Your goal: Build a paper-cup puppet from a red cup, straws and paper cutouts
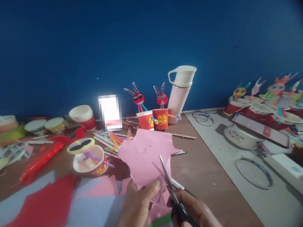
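A sheet of pink paper (149, 152) with a cut, jagged outline is pinched between the thumb and fingers of my left hand (140, 202). Drawn curved lines show on it beside my thumb. In my right hand (198, 207) is a pair of scissors (168, 175) with black handles, its blades pointing up and away over the paper's right part. The blades look nearly closed; whether paper lies between them I cannot tell. Under the paper, more pink pieces and a green strip (160, 224) show. A white pen (177, 184) lies just beyond the scissors.
Cut red paper (38, 210) lies front left. Paper cups with puppet figures stand ahead, including a tilted yellow-faced one (89, 160) and two red ones (145, 120). A pink-white thermos (180, 97) leans against the blue wall. Right are more cup figures, a phone (260, 129) and a ring (254, 173).
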Action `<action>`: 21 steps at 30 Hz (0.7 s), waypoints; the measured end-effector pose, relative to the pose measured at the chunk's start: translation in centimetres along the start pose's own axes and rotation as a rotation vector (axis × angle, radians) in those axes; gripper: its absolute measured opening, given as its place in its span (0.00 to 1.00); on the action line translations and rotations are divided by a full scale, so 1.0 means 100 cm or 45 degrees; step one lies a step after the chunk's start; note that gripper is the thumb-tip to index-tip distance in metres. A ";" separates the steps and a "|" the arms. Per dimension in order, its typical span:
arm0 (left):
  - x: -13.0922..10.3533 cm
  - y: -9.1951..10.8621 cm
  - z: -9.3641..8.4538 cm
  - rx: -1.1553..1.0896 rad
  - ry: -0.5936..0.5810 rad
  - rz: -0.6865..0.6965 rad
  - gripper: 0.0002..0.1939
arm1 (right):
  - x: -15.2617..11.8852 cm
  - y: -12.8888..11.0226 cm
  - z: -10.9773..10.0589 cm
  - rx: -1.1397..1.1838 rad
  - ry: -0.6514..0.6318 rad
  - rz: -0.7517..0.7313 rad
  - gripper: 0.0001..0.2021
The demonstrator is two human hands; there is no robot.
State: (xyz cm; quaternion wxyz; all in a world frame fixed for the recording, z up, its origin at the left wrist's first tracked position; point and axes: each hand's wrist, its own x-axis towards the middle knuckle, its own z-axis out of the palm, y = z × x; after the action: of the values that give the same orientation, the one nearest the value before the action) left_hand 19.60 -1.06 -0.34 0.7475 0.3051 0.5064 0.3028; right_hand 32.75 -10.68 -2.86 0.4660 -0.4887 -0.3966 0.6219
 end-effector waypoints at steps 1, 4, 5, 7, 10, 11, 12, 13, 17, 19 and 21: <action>0.001 0.000 0.000 -0.017 -0.049 0.014 0.18 | 0.001 0.001 -0.001 -0.002 -0.006 -0.025 0.28; 0.002 0.001 0.000 -0.030 -0.140 0.022 0.15 | 0.004 0.004 -0.002 -0.005 -0.008 -0.066 0.29; 0.002 0.001 0.001 -0.034 -0.151 0.016 0.15 | 0.004 0.005 -0.003 -0.002 -0.011 -0.062 0.29; 0.002 0.002 0.001 -0.047 -0.176 0.004 0.15 | 0.003 0.004 -0.003 -0.009 -0.019 -0.048 0.29; 0.001 0.003 0.003 -0.070 -0.249 0.011 0.14 | 0.003 0.003 -0.004 -0.031 -0.028 -0.034 0.30; 0.001 0.003 0.003 -0.071 -0.266 0.016 0.14 | 0.003 0.002 -0.004 -0.037 -0.033 -0.036 0.30; 0.002 0.002 0.002 -0.072 -0.267 0.022 0.14 | 0.003 0.002 -0.004 -0.041 -0.037 -0.043 0.29; 0.002 0.002 0.002 -0.075 -0.253 0.023 0.15 | 0.003 0.002 -0.005 -0.039 -0.038 -0.053 0.29; 0.005 -0.003 -0.001 -0.087 -0.151 -0.010 0.19 | 0.002 0.003 -0.005 0.000 -0.033 -0.068 0.28; 0.006 -0.004 -0.002 -0.086 -0.101 -0.023 0.18 | 0.002 0.002 -0.005 0.019 -0.018 -0.062 0.26; 0.006 -0.003 -0.001 -0.089 -0.077 -0.015 0.18 | 0.001 0.001 -0.004 0.026 -0.020 -0.057 0.25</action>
State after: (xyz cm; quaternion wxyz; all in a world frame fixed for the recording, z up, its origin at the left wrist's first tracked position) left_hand 19.76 -0.81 -0.89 0.7744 0.2848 0.4746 0.3067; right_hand 33.10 -10.61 -3.04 0.4815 -0.4699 -0.4048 0.6193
